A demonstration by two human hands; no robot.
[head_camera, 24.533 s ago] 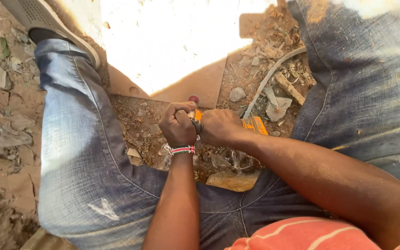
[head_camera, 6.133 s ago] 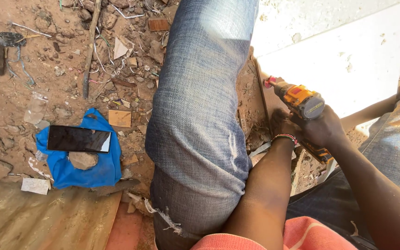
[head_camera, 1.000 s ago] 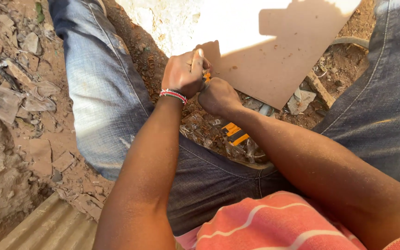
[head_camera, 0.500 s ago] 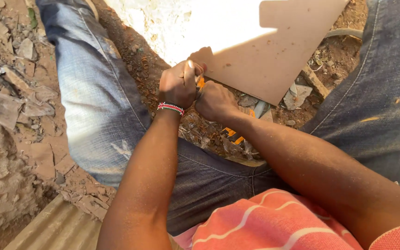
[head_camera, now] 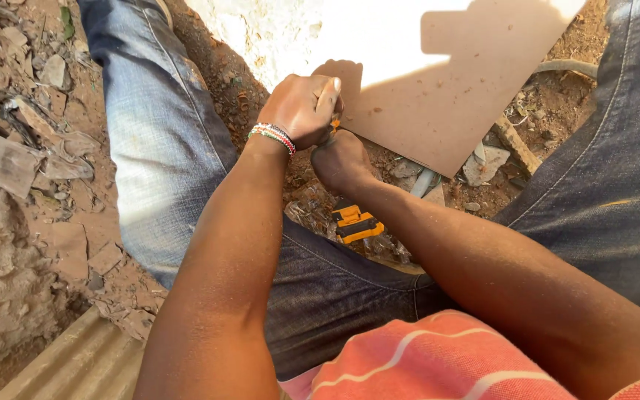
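Drill, orange and black, is the thing both hands are working on: its battery base shows just below the right hand, while the body and nose are hidden under the two fists. The right hand's fingers are wrapped tight around the grip, and the left hand, directly above the drill, has its fingers closed around the front end, where a sliver of orange peeks out between the knuckles. A beaded wristband sits on the left wrist, to the left of the drill. Just beyond the drill lies a flat brown board, its near corner touching or nearly touching the left fist; whether the drill's tip meets it cannot be made out. Stones and broken rubble are scattered on the bare earth to the right of the drill, and a curved pipe or hose lies further out past them. The person's jeans-clad legs frame the drill on either side, with corrugated sheet metal well off to its lower left. The risk, as I judge it, is that the left hand sits so close to the turning end that a trigger pull could catch skin, or the board, loose on uneven ground, could shift and throw the tip off line.
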